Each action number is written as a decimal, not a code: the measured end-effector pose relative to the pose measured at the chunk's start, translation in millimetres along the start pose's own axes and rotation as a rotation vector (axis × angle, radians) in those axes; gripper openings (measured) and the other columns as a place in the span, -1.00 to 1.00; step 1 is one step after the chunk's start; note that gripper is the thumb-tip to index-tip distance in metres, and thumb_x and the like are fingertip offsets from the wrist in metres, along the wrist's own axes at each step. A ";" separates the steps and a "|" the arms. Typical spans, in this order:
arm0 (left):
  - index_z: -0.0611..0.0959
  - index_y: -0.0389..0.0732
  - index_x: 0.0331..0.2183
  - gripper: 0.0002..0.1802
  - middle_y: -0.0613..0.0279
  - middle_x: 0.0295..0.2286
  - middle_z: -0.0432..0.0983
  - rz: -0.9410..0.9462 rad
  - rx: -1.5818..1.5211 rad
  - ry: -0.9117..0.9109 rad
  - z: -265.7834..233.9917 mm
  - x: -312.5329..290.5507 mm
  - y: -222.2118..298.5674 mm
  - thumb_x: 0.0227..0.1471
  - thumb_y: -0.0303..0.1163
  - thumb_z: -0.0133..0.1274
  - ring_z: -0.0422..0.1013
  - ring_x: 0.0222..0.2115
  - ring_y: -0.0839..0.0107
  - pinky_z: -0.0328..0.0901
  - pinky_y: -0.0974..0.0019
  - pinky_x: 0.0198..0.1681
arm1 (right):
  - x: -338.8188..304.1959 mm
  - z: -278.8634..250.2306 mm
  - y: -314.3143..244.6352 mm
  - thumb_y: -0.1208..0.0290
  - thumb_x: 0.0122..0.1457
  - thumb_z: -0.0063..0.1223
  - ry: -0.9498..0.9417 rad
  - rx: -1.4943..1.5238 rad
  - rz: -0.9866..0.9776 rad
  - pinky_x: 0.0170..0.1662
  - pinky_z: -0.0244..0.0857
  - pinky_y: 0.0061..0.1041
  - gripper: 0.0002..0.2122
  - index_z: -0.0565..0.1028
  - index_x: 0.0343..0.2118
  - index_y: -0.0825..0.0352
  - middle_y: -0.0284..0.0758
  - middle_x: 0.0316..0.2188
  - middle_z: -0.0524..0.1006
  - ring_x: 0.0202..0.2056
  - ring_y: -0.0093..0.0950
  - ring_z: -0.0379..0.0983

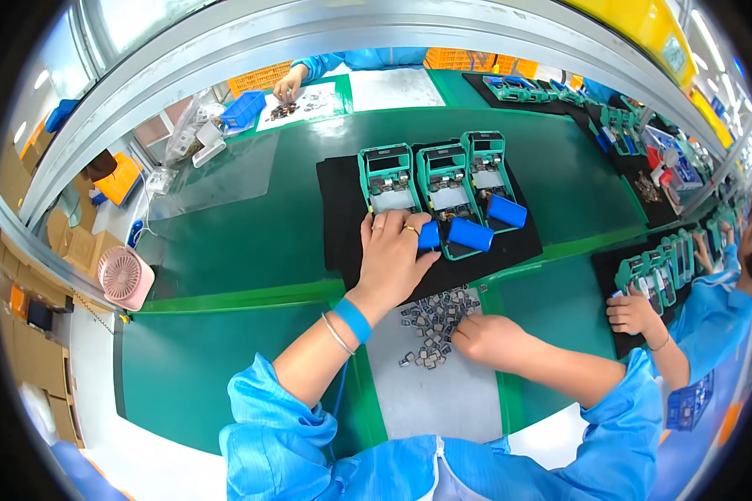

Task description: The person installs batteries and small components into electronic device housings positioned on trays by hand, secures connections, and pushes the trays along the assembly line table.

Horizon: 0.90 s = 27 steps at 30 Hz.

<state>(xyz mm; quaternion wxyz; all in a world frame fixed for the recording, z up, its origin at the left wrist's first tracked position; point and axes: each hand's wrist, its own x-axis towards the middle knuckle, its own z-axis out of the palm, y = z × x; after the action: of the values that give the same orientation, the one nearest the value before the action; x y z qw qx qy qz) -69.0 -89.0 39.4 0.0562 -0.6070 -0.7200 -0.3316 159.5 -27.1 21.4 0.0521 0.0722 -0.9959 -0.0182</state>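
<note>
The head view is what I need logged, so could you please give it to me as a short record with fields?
Left hand: on the lower part of the leftmost housing
Right hand: at the right edge of the pile of small parts
Housings: three, green, side by side on a black mat
Blue packs: three, at the housings' lower ends; one partly covered by the left hand
Under the pile: grey sheet
Left side: pink fan
Unclear: whether either hand grips anything
</note>
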 end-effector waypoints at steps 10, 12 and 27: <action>0.41 -0.30 0.03 -0.68 0.11 -0.02 0.40 -0.305 -0.491 0.733 -3.8 -10.1 -36.9 0.26 -0.46 -0.09 0.29 0.02 0.36 0.15 0.32 0.16 | 52.7 -53.8 45.7 0.51 0.07 0.17 0.161 0.450 0.178 -0.32 0.45 -0.33 -0.93 0.57 -0.37 0.34 -0.26 -0.45 0.57 -0.38 -0.25 0.55; 0.54 -0.25 -0.07 -0.62 -0.02 -0.03 0.40 -0.007 -0.241 0.578 -16.6 -16.7 -26.9 0.00 -0.51 0.13 0.29 0.08 0.08 0.10 0.05 0.21 | 78.3 -60.9 62.0 0.56 0.04 0.18 0.355 0.431 0.224 -0.33 0.42 -0.35 -0.93 0.55 -0.39 0.33 -0.26 -0.49 0.52 -0.37 -0.26 0.52; 0.62 -0.03 -0.03 -0.50 0.21 0.08 0.36 0.054 0.126 0.116 3.6 -45.2 -9.3 -0.06 -0.18 0.25 0.09 0.22 0.23 0.02 -0.03 0.26 | 144.4 -9.3 113.5 0.49 -0.22 0.18 0.455 -0.250 0.030 -0.46 0.44 -0.52 -0.84 0.46 -0.51 0.29 -0.36 -0.45 0.34 -0.36 -0.45 0.50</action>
<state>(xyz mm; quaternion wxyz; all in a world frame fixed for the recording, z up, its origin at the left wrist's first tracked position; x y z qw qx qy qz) -64.7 -125.3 10.9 0.1449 -0.6010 -0.7185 -0.3186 2.2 63.8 50.3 0.2838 0.0525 -0.9494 -0.1238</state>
